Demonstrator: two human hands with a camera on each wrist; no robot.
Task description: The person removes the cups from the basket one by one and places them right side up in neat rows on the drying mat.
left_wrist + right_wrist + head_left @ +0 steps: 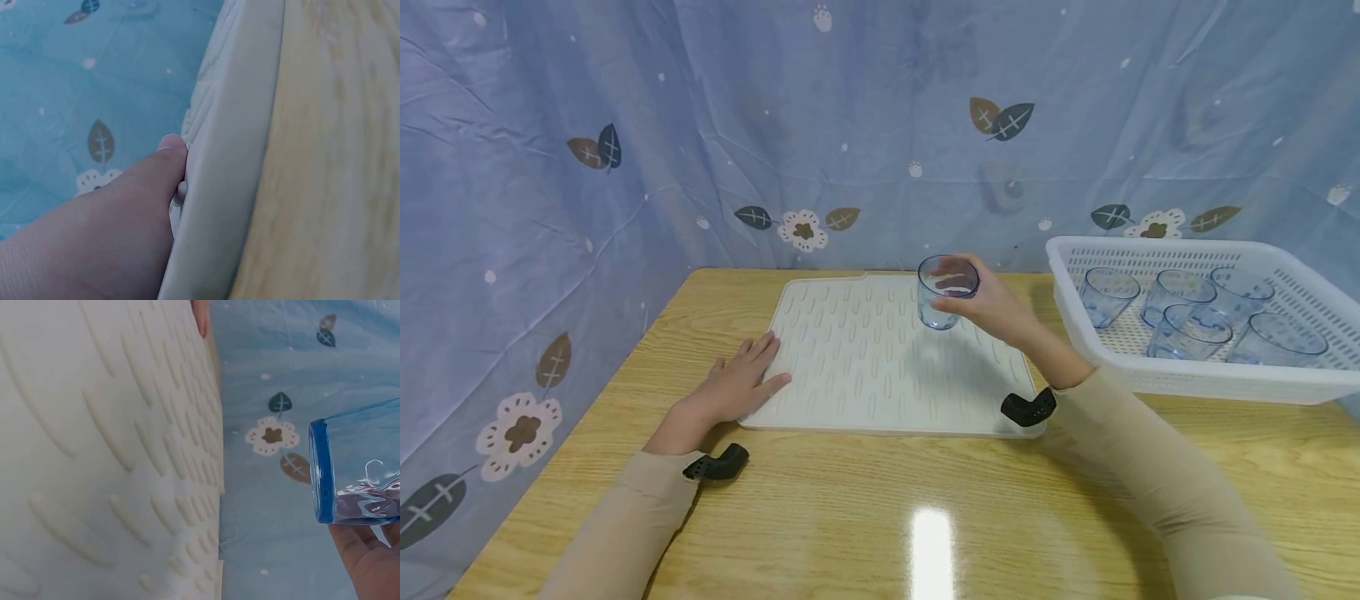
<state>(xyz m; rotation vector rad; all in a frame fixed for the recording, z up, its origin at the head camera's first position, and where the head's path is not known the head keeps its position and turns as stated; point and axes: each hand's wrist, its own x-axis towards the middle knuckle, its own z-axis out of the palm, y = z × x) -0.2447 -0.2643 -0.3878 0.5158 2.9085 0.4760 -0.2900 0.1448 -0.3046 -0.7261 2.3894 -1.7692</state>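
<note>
My right hand [981, 300] grips a clear bluish drinking glass [931, 310] by its side, upright, above the far part of a white ridged draining mat [850, 358]. In the right wrist view, the glass [356, 469] has its thick blue base toward the mat, with a gap between them. My left hand [739, 385] lies with fingers spread at the mat's left edge; in the left wrist view its thumb [165, 169] rests on the mat's rim [231, 162].
A white perforated plastic basket [1210, 379] stands on the right, holding several similar glasses [1183, 287]. The mat lies on a wood-grain table [820, 517]. A blue patterned curtain [880, 125] hangs behind and along the left side.
</note>
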